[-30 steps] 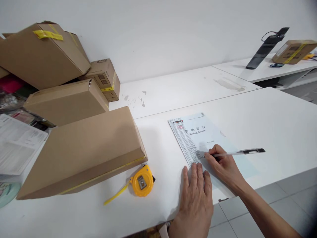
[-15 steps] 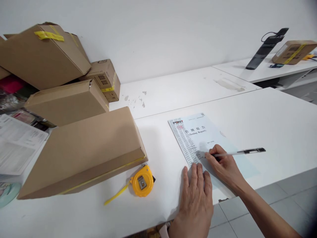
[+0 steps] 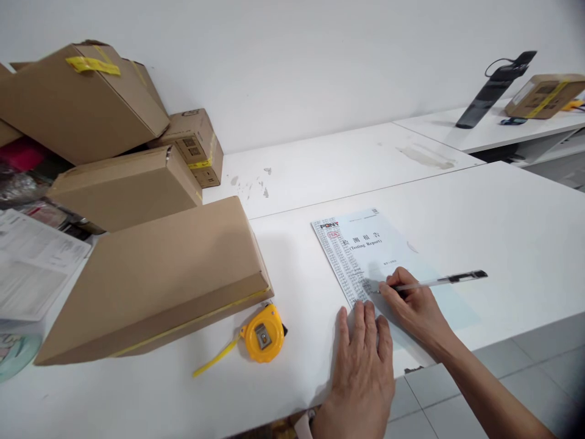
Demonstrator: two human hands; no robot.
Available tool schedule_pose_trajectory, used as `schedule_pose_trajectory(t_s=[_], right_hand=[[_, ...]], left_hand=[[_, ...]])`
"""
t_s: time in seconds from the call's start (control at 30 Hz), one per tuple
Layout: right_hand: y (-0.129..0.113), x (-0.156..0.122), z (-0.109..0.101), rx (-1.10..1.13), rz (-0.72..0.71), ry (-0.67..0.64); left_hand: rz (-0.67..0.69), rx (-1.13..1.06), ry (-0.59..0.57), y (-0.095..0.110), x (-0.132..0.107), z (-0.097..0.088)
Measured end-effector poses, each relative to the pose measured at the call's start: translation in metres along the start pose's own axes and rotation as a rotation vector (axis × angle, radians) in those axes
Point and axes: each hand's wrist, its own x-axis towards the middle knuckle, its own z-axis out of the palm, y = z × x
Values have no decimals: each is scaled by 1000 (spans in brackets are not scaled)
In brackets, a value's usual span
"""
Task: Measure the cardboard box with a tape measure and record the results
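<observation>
A pale blue report booklet [image 3: 388,244] titled "Testing Report" lies on the white table [image 3: 484,213]. My right hand [image 3: 414,308] grips a clear pen with a black cap end [image 3: 441,281], its tip at the lower part of the cover. Flat across the booklet's lower left edge and the tabletop rests my left hand [image 3: 363,360], fingers stretched out and holding nothing. Left of that hand sits a yellow tape measure [image 3: 264,334] with a short length of yellow tape drawn out. Beyond it lies a large closed cardboard box [image 3: 173,262].
More cardboard boxes [image 3: 123,189] are piled at the left against the wall. Printed papers [image 3: 34,262] lie at the left edge. At the back right stand a dark water bottle [image 3: 491,94] and a small taped box [image 3: 543,97]. The table's front edge drops to a tiled floor [image 3: 525,372].
The pen's far end has tipped very slightly down and to the left. Both hands stay in place on the booklet. The whole view has shifted a little.
</observation>
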Motion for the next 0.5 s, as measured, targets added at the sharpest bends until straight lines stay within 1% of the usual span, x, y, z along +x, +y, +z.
schedule_pose_trajectory(t_s=[0.27,0.33,0.5], right_hand=[[2,0,0,-8,-2,6],[2,0,0,-7,-15,7],[2,-1,-1,0,-21,10]], left_hand=[[-10,7,-15,0,3,-2],[-7,7,-16,-1,4,-6],[-12,10,-44,-3,2,-24]])
